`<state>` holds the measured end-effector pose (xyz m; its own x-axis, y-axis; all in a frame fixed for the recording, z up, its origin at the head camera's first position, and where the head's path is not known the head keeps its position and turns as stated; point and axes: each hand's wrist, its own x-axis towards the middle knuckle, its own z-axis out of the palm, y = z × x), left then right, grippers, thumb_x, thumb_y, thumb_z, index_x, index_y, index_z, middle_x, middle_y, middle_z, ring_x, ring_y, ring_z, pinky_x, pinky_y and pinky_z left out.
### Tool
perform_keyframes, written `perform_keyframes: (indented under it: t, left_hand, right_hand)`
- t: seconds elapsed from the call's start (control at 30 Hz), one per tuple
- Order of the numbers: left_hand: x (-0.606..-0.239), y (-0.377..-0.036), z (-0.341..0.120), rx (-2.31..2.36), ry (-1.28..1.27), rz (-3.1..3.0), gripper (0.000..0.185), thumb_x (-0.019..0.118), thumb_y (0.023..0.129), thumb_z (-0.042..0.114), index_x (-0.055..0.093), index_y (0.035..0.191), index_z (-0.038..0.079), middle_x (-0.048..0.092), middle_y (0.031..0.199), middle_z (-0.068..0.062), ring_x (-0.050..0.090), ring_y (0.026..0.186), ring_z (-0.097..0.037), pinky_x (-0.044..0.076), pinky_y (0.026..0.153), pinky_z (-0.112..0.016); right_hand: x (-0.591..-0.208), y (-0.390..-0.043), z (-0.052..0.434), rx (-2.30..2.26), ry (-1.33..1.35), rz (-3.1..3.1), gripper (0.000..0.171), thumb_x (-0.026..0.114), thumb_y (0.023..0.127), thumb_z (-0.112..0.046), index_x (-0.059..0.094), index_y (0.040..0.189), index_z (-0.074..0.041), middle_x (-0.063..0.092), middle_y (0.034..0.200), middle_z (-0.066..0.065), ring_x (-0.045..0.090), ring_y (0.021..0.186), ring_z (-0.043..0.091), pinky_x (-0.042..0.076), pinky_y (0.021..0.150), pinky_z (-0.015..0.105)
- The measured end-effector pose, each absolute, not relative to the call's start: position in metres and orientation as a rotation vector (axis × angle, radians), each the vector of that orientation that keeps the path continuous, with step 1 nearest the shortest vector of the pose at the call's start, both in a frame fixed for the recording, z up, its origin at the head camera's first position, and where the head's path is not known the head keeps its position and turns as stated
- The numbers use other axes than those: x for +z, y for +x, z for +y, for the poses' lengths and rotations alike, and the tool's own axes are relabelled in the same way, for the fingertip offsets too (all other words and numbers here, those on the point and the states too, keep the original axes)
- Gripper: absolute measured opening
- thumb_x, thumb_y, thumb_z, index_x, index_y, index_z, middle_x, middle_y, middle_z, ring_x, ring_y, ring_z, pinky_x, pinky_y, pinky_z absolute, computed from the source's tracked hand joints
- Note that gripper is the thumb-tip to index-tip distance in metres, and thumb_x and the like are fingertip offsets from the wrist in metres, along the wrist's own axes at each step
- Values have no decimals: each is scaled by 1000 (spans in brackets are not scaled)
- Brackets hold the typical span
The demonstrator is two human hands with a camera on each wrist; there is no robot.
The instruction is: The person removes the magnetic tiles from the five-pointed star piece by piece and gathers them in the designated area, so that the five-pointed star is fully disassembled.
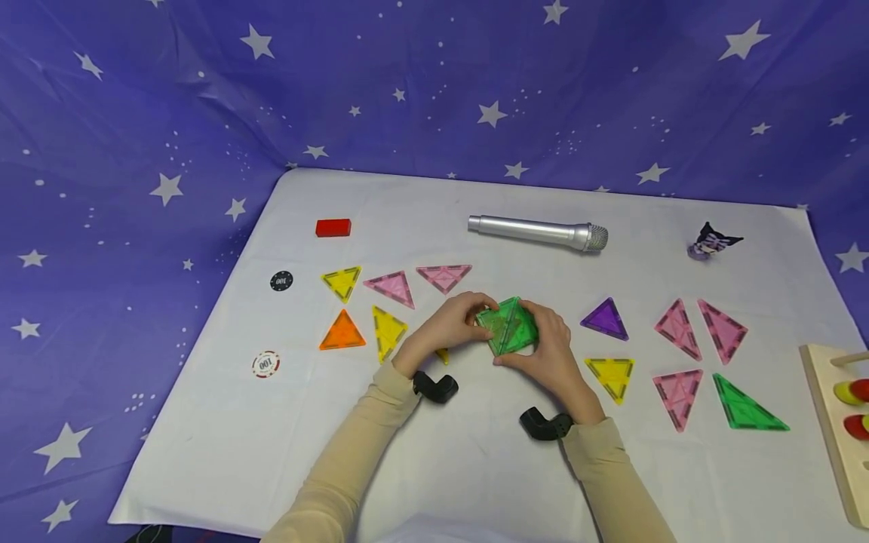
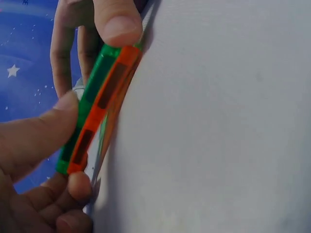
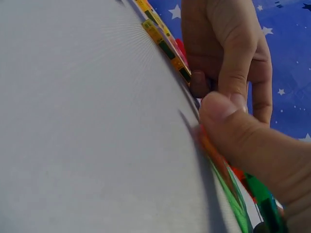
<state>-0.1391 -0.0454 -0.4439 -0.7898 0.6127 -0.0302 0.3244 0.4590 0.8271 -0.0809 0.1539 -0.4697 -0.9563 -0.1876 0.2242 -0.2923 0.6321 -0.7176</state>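
Note:
In the head view, green translucent magnetic tiles [image 1: 521,328] are held between both hands, with a straight seam across them. The left hand [image 1: 451,326] pinches their left side; the right hand [image 1: 553,353] grips the right side with thumb below and fingers above. Edge-on in the left wrist view, a green tile [image 2: 91,99] lies flat against an orange tile [image 2: 104,101], with fingertips of both hands on them. In the right wrist view the right thumb [image 3: 243,133] presses on the tiles, and orange shows beside green. The tiles' undersides are hidden from the head view.
Left of the hands lie yellow [image 1: 389,332], orange [image 1: 342,332] and pink tiles [image 1: 444,277]. To the right are purple [image 1: 606,320], yellow [image 1: 611,375], pink and green tiles [image 1: 744,407]. A silver microphone [image 1: 532,230], red block [image 1: 333,228], small figurine [image 1: 709,243] and wooden board [image 1: 831,430] surround them.

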Motion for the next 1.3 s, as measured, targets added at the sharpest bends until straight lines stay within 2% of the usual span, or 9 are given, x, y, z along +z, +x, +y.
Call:
perform_keyframes:
  t: [0.2,0.3,0.47,0.63,0.77,1.07,1.17,1.3]
  left_hand:
    - [-446,-141,-54,1470,737,2217,37,72,77,10,60,111,6,59,91,-7,44,63,-14,36,57,-22]
    - [-447,-141,-57,1518,728,2164,37,72,77,11,60,112,6,59,96,-4,44,66,-15,36,57,-22]
    - [-448,-141,-59,1578,731,2113,39,71,78,10,59,114,4,59,94,-2,48,69,-15,37,58,-22]
    - [-448,-140,-60,1649,696,2012,39,70,79,6,57,115,0,58,88,-4,45,67,-14,37,58,-22]
    - [-448,-140,-60,1676,660,1949,41,69,79,4,55,116,-4,54,81,-6,40,63,-13,35,56,-22]
    - [-450,-140,-61,1663,637,1921,44,69,79,4,53,119,-4,55,85,-7,40,64,-13,35,57,-21]
    - [-451,-140,-61,1667,642,1902,43,68,79,4,53,119,-3,56,88,-7,42,66,-12,36,57,-21]
    - [-451,-141,-62,1693,664,1876,43,67,80,2,53,119,-4,58,93,-8,45,69,-13,37,59,-22]
  right_hand:
    - [-470,-82,156,1446,417,-2643,82,88,54,-26,47,123,-8,48,123,14,41,113,31,19,96,53]
    - [-470,-82,156,1529,435,-2619,79,88,55,-22,49,122,-9,48,121,13,41,113,30,21,96,52]
    - [-469,-82,159,1688,413,-2594,78,86,56,-12,49,125,-10,45,121,12,39,113,27,25,97,48]
    - [-452,-78,156,1812,433,-2557,76,82,59,1,46,127,-1,43,121,19,38,111,30,24,97,49]
    - [-436,-74,151,1828,452,-2556,72,79,62,4,45,125,6,42,121,23,38,111,32,24,97,49]
    - [-431,-73,149,1893,394,-2555,70,78,63,6,45,125,6,40,124,24,35,116,34,21,100,49]
    - [-434,-73,150,1923,395,-2529,71,78,62,6,44,125,7,41,127,23,35,118,33,21,100,45]
    - [-437,-75,152,1981,441,-2462,70,76,63,9,42,124,10,41,128,25,35,118,32,23,100,31]
